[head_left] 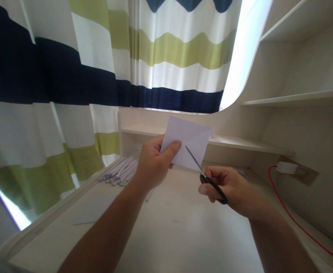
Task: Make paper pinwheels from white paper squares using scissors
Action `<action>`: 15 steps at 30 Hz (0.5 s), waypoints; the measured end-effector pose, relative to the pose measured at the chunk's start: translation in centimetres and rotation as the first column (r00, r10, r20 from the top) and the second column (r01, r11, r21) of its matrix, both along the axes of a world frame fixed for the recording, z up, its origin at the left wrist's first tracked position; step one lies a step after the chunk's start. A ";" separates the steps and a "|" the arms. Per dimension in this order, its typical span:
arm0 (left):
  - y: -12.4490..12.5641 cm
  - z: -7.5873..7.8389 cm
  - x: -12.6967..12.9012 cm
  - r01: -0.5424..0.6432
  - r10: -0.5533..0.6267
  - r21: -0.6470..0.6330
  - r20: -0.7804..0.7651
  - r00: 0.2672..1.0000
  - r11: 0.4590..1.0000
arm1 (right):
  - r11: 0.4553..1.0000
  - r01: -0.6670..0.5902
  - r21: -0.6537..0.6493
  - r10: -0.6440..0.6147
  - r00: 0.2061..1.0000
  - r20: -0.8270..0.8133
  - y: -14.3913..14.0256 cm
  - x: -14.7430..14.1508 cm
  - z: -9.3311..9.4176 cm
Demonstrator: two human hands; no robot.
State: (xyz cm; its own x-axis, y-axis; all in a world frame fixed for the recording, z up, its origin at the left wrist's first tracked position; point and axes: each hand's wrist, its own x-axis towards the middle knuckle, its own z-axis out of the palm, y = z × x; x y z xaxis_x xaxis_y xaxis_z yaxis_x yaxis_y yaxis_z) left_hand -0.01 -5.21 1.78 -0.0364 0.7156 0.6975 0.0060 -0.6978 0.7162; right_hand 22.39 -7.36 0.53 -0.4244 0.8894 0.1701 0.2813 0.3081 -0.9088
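My left hand [157,161] pinches a white sheet of paper [187,134] by its left edge, thumb on the near face and fingers behind. The paper is held up above the desk, tilted. My right hand [226,187] grips black-handled scissors [212,185], with fingers around the handles. One thin blade lies in front of the paper, its tip near the middle of the sheet. The other blade cannot be made out; it may be behind the paper or lined up with the first.
A bundle of thin paper strips [120,170] lies at the desk's left, with a flat paper sheet [93,208] nearer. Behind the desk [183,235] runs a low shelf [240,144]. A white charger [287,167] with a red cable [290,216] is plugged in at right. Striped curtains [177,53] hang behind.
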 end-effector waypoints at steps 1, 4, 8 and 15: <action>0.0 0.0 0.0 0.003 -0.003 0.000 0.000 1.000 1.000 | 1.000 0.002 0.001 -0.002 1.000 -0.001 0.0 0.0 0.0; 0.0 0.1 0.0 0.002 -0.002 0.002 -0.002 1.000 1.000 | 1.000 0.003 0.000 -0.003 1.000 -0.007 -0.1 0.0 0.1; 0.0 0.1 0.0 -0.006 0.006 0.003 -0.004 1.000 1.000 | 1.000 0.004 0.002 -0.004 1.000 -0.013 -0.1 0.0 0.0; 0.1 -0.1 0.0 0.021 -0.021 0.000 0.010 1.000 1.000 | 0.999 0.036 0.002 -0.036 0.999 -0.006 0.0 0.1 0.0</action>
